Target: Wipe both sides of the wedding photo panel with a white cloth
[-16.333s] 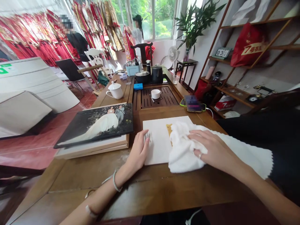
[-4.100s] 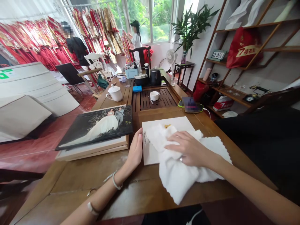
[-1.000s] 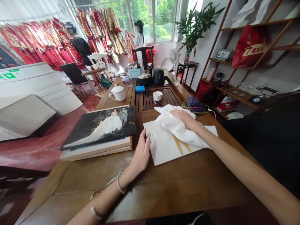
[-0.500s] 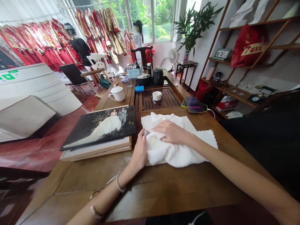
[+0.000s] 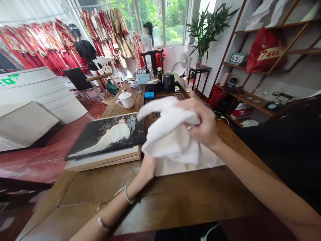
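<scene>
My right hand [image 5: 204, 122] is closed on a bunched white cloth [image 5: 170, 134] and holds it up above the table. The cloth hangs in loose folds and is slightly blurred. Under it lies a flat, pale panel [image 5: 169, 167] with small yellowish marks near its front edge; the cloth covers much of it. My left hand [image 5: 149, 167] rests by the panel's left edge, its fingers hidden behind the cloth. To the left, a wedding photo panel [image 5: 112, 135] lies on top of light-edged frames [image 5: 105, 162].
Farther along the wooden table [image 5: 195, 201] stand a lidded white mug [image 5: 125, 99], a blue box [image 5: 149, 95] and a dark pot [image 5: 168, 81]. A charging phone [image 5: 217, 115] lies at the right edge. Two people are near hanging red garments at the back.
My right hand has lifted the white cloth off the pale panel, gathering it up and uncovering the panel's front part. My left hand has stayed at the panel's left edge.
</scene>
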`<action>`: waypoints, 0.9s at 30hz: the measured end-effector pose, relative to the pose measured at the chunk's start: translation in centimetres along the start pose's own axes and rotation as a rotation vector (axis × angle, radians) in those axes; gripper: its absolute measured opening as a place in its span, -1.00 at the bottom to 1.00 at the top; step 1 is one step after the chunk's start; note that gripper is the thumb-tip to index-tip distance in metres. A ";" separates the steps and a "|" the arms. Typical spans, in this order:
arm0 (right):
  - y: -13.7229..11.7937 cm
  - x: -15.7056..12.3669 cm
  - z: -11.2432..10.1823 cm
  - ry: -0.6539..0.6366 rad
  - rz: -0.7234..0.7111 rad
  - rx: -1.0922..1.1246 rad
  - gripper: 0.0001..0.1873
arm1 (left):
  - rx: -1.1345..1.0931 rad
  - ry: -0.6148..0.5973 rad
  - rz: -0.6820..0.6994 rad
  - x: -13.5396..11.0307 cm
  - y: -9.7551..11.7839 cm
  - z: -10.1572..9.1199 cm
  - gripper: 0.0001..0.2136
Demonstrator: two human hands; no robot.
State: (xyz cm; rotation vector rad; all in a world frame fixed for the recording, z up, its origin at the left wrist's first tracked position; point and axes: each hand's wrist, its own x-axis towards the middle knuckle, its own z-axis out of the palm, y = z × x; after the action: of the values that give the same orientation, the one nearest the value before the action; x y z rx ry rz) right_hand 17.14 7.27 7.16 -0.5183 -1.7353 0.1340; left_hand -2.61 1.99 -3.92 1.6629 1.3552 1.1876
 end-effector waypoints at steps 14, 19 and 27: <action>1.5 -7.7 -5.9 -0.902 0.224 -0.574 -0.40 | -0.036 -0.015 -0.165 -0.1 1.0 0.2 -0.41; 2.0 -9.5 -6.4 -0.860 0.297 -0.504 -0.30 | -0.016 -0.018 -0.161 -0.1 1.0 0.2 -0.41; 2.3 -6.5 -3.2 -0.864 0.366 -0.392 -0.52 | 0.019 0.003 -0.161 0.2 1.0 0.2 -0.40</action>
State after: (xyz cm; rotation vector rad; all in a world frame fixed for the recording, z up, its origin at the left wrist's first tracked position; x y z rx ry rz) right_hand 21.73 6.08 1.17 -1.1910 -2.5064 0.3134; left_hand -2.03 1.98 -3.03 1.5342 1.4760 1.0874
